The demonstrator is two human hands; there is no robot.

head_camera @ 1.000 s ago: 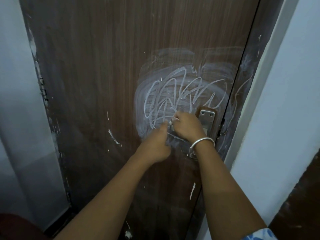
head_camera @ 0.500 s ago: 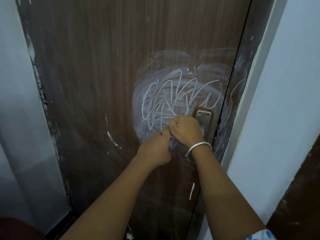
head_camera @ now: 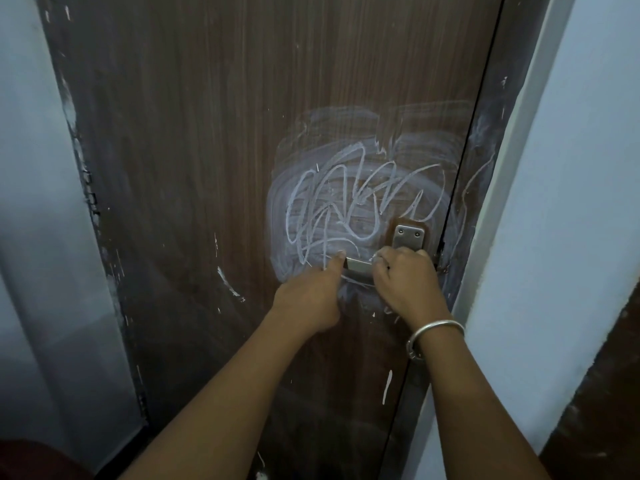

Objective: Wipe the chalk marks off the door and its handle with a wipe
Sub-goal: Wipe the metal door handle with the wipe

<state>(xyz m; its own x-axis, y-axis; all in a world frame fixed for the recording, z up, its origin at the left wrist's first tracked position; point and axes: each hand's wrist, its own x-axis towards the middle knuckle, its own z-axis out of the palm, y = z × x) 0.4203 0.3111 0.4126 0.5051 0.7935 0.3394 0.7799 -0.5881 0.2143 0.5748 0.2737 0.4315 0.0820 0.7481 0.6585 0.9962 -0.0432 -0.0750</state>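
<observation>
The door [head_camera: 207, 168] is scribbled with chalk marks [head_camera: 346, 209] at 3 o'clock from its middle. At 6 o'clock from them, the right hand [head_camera: 405, 282] is curled round the handle [head_camera: 358, 266]. The handle's 9 o'clock end is touched by the left hand's [head_camera: 311, 296] thumb; that hand's grip cannot be told.

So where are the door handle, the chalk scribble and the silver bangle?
door handle [head_camera: 359, 265]: head view, on the bare stretch of the metal lever.
chalk scribble [head_camera: 349, 209]: head view, middle of the white loops above the handle.
silver bangle [head_camera: 437, 324]: head view, top of the band at the wrist.
</observation>
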